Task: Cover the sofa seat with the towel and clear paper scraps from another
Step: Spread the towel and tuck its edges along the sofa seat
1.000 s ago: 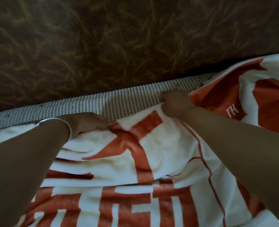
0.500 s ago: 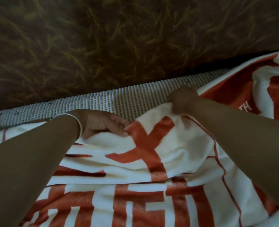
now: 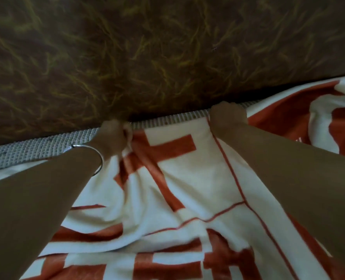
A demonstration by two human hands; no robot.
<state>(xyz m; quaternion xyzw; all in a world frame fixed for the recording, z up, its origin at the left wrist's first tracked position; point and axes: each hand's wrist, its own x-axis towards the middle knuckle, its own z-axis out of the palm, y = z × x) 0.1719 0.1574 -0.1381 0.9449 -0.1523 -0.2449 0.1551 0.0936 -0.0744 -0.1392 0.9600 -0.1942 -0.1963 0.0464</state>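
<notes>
A white towel (image 3: 187,190) with orange-red blocks and lines lies rumpled over the sofa seat. Its far edge sits close to the dark brown backrest (image 3: 147,57). A strip of grey waffle-weave seat cover (image 3: 36,146) shows between towel and backrest. My left hand (image 3: 113,136), with a silver bangle on the wrist, is closed on the towel's far edge at centre left. My right hand (image 3: 227,116) is closed on the same edge further right, pressed near the crease under the backrest. Both forearms reach across the towel.
The brown backrest with yellowish streaks fills the upper half of the view. More of the towel bunches in folds at the far right (image 3: 319,122). No paper scraps are in view.
Both hands have pushed the towel's far edge toward the backrest. The strip of grey seat cover between towel and backrest has narrowed, and folds have formed between my arms.
</notes>
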